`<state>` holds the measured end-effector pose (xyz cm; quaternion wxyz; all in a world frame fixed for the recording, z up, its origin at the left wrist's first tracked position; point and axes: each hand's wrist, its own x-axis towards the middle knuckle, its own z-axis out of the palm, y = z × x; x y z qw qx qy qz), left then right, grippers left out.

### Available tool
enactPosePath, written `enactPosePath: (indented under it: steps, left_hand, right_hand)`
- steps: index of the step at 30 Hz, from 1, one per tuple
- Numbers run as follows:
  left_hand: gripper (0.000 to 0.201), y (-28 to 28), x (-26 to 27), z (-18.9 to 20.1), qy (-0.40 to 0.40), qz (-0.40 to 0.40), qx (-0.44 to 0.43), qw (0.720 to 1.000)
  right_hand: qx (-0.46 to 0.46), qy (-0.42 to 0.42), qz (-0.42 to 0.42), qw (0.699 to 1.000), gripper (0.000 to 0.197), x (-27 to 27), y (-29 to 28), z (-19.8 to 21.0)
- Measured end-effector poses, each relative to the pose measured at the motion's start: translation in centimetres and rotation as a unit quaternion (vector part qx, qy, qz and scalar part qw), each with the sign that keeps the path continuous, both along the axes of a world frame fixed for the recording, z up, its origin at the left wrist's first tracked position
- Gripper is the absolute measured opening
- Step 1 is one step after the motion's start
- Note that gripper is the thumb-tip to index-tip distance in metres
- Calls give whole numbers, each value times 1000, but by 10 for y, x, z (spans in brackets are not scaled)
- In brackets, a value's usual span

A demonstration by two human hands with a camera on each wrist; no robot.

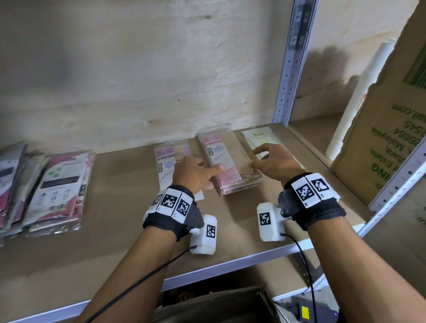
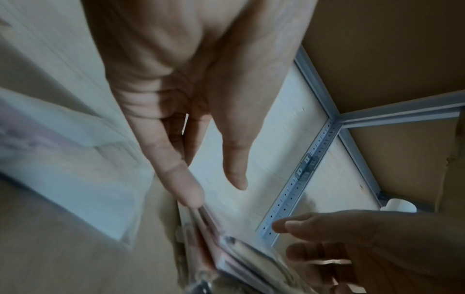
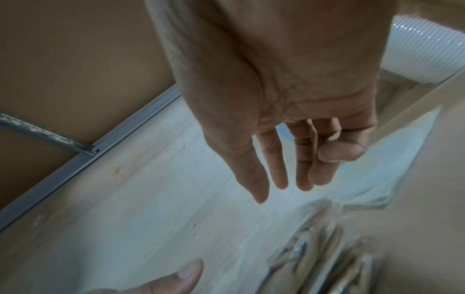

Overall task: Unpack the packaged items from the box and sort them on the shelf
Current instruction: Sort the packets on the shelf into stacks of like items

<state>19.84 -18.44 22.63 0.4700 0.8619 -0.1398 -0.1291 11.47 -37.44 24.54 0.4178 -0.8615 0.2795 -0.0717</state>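
Three kinds of flat packs lie in a row on the brown shelf board (image 1: 112, 228): a purple pack (image 1: 166, 159), a stack of pink packs (image 1: 228, 160) and a pale green pack (image 1: 260, 136). My left hand (image 1: 207, 174) reaches between the purple pack and the pink stack, fingers straight. One fingertip (image 2: 191, 199) touches the pink stack's (image 2: 239, 254) left edge. My right hand (image 1: 255, 158) hovers over the gap between the pink stack and the green pack, fingers loosely bent and holding nothing. In the right wrist view its fingers (image 3: 304, 175) hang above the pink stack (image 3: 314, 248).
More packs are piled at the shelf's far left (image 1: 53, 192). A grey upright post (image 1: 291, 66) bounds the shelf on the right. Beyond it stand a sleeve of white cups (image 1: 359, 99) and a big cardboard box (image 1: 391, 139). An open box (image 1: 209, 307) sits below the shelf edge.
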Motion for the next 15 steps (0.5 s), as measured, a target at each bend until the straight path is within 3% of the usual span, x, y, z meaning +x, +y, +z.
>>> enactPosePath:
  steps: [3,10,15]
  left_hand:
    - [65,22,6,3,-8,34,-12,999]
    - [10,102,16,29,-21,120,-47,991]
    - [18,190,18,44,-46,212,-37,975]
  right_hand:
    - [-2,-66,10,998,24,-1,12,9]
    - [83,-105,171,976,14,3,85,17]
    - [150,-72,269,948,19,25,153,13]
